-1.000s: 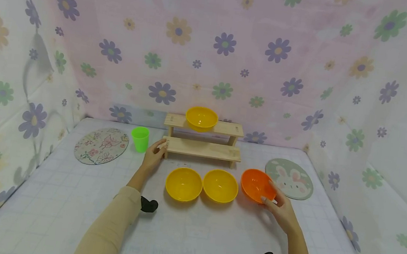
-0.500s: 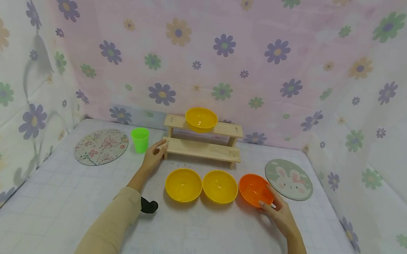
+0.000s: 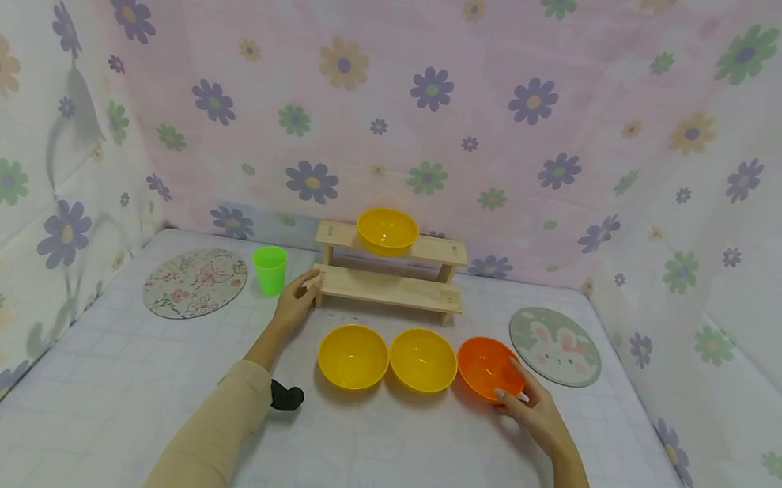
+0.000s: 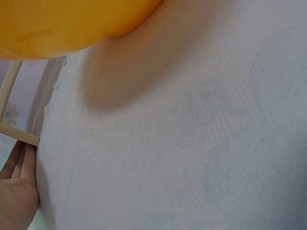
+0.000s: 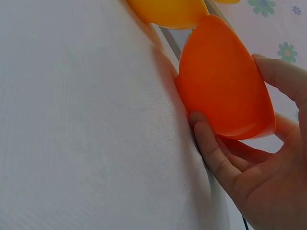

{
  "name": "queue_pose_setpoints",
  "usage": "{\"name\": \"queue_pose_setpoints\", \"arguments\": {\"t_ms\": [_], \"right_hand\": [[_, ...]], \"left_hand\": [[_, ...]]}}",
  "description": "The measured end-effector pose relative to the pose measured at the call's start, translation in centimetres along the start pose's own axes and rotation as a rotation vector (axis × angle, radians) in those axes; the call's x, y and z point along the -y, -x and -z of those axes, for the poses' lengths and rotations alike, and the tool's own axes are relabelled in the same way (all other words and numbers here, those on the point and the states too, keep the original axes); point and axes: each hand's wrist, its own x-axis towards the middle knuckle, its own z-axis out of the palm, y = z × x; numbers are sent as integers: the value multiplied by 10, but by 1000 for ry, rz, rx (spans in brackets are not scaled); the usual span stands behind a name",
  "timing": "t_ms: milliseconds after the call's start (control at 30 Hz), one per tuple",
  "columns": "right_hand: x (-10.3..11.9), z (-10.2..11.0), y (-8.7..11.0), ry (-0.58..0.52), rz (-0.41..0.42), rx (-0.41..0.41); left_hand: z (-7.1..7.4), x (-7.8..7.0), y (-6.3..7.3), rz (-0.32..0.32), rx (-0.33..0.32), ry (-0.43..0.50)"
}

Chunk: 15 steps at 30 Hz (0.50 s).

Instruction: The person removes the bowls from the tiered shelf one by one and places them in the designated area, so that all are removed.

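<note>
- Head view: a round, glossy orange bowl (image 3: 487, 369) was seen standing on the white cloth-covered surface (image 3: 369, 448), at the right end of a row of three bowls.
- The orange bowl was held at its right side by the right hand (image 3: 534, 412); in the right wrist view its wall was gripped between the bent fingers (image 5: 216, 151), one of them placed low, near the base.
- A glossy yellow middle bowl (image 3: 423, 361) was placed right beside the orange one, and a matching yellow left bowl (image 3: 353, 358) was set next to it; whether the rims touched could not be told for certain.
- A two-tier stand of pale wood (image 3: 386, 287) was positioned behind the row, and a yellow upper bowl (image 3: 387, 232) was carried on its top board.
- The left end of the lower tier was touched by the left hand (image 3: 293, 304); its fingers were shown straight, laid against the wood, in the left wrist view.
- A bright green cup (image 3: 270, 271) was stood left of the stand, beside a round floral mat (image 3: 196, 285).
- At the right, a round green mat printed with rabbits (image 3: 555, 347) was laid behind the right hand.
- The space was enclosed by flower-printed cloth (image 3: 408, 79).
</note>
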Motion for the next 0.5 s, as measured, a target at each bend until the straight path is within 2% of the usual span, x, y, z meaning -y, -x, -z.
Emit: {"name": "queue_pose_setpoints", "arguments": {"t_ms": [133, 233, 367, 500], "right_hand": [[0, 2, -1, 25, -16, 25], [1, 6, -3, 88, -16, 19], [9, 14, -6, 215, -22, -29], [22, 23, -13, 268, -18, -95]], "left_hand": [[0, -1, 1, -2, -8, 11], [0, 0, 1, -7, -10, 15], [0, -1, 1, -6, -6, 9], [-1, -1, 1, -3, -10, 5]]}}
